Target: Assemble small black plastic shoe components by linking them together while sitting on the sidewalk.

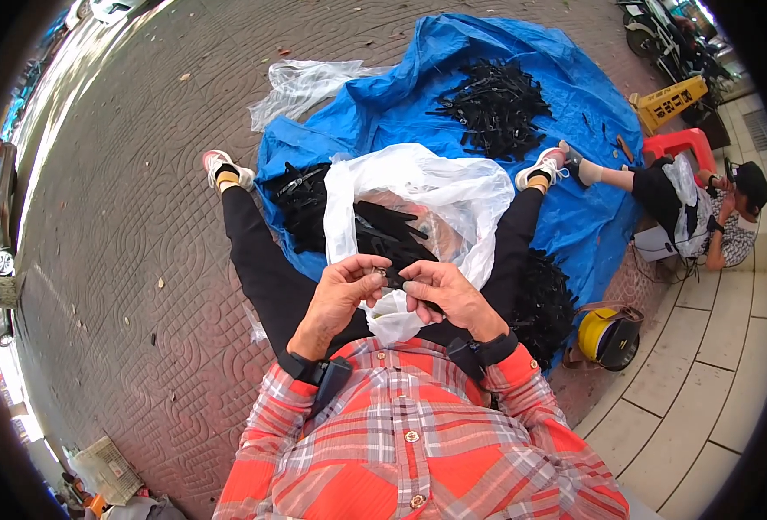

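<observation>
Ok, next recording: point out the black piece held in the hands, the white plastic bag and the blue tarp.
Black piece (394,278): head view, on its uncovered dark part.
White plastic bag (401,165): head view, on its far side.
Blue tarp (578,221): head view, on a bare part toward the right.

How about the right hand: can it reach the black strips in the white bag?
Probably yes: the right hand is near, and the white bag gapes open around the black strips, though that hand holds a black piece.
</observation>
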Action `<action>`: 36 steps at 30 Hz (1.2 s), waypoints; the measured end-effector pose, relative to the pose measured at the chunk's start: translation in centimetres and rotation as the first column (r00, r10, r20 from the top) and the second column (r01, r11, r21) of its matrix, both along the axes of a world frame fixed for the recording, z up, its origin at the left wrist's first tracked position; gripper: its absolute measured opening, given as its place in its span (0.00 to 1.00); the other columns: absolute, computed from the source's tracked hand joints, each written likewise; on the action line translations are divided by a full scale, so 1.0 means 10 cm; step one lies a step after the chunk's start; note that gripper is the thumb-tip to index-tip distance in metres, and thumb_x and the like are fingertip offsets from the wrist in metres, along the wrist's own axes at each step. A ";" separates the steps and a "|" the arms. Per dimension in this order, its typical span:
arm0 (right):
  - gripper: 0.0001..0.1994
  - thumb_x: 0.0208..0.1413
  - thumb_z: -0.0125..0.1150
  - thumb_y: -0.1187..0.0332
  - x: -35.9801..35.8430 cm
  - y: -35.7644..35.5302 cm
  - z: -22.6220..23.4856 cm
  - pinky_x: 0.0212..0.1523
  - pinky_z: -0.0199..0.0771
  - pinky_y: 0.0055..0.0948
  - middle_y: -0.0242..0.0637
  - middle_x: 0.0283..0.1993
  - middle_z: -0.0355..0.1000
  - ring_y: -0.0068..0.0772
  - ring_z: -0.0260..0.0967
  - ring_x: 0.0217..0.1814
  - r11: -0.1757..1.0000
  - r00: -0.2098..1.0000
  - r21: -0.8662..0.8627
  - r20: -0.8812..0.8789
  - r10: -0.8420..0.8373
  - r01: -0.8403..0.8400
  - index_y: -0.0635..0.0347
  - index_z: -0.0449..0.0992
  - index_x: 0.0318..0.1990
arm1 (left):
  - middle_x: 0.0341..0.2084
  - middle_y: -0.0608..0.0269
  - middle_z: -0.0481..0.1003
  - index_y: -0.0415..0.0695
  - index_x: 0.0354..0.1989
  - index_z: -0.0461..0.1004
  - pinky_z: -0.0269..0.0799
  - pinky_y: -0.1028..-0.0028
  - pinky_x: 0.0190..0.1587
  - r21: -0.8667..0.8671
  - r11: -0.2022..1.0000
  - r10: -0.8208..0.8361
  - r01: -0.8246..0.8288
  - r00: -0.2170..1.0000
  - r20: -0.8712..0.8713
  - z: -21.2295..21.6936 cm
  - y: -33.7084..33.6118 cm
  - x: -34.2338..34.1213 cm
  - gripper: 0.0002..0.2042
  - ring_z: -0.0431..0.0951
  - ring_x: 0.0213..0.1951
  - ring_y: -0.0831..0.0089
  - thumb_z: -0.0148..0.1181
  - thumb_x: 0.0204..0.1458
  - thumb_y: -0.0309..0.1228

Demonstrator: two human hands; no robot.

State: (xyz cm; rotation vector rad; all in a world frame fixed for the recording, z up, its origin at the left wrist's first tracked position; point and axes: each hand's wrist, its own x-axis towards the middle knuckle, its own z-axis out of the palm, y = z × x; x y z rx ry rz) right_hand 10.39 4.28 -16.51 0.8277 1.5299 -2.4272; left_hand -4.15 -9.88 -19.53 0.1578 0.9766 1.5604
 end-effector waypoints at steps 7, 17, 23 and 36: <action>0.12 0.55 0.53 0.70 0.00 -0.04 0.01 0.10 0.55 0.11 0.35 0.22 0.70 0.15 0.63 0.14 1.000 1.000 -0.023 0.001 -0.010 0.010 0.69 0.68 0.43 | 0.23 0.69 0.70 0.35 0.41 0.72 0.63 0.83 0.26 0.063 0.992 0.098 -0.106 0.987 0.125 -0.01 -0.04 0.04 0.12 0.67 0.22 0.81 0.60 0.47 0.24; 0.09 0.54 0.53 0.71 -0.09 0.03 0.03 0.10 0.53 0.13 0.36 0.22 0.70 0.15 0.61 0.13 0.987 0.991 -0.091 0.003 0.134 -0.134 0.69 0.69 0.39 | 0.21 0.69 0.71 0.34 0.41 0.73 0.63 0.84 0.25 0.036 0.999 -0.001 0.004 0.995 -0.098 0.02 -0.13 0.04 0.12 0.67 0.22 0.83 0.60 0.46 0.22; 0.11 0.51 0.53 0.72 -0.20 0.00 0.05 0.10 0.56 0.15 0.40 0.23 0.71 0.18 0.64 0.14 0.984 0.981 -0.074 -0.123 0.152 -0.162 0.70 0.64 0.39 | 0.24 0.68 0.73 0.36 0.41 0.74 0.64 0.85 0.26 0.010 1.000 -0.004 0.007 0.960 -0.281 0.08 -0.16 0.06 0.12 0.68 0.22 0.85 0.59 0.45 0.22; 0.07 0.53 0.55 0.68 -0.07 0.05 -0.02 0.13 0.51 0.13 0.31 0.20 0.68 0.12 0.56 0.14 0.997 0.992 -0.050 -0.110 0.059 -0.064 0.64 0.71 0.31 | 0.21 0.67 0.71 0.34 0.37 0.73 0.62 0.84 0.23 0.014 0.999 -0.026 0.032 0.944 -0.328 0.18 0.02 0.11 0.10 0.68 0.21 0.83 0.60 0.44 0.20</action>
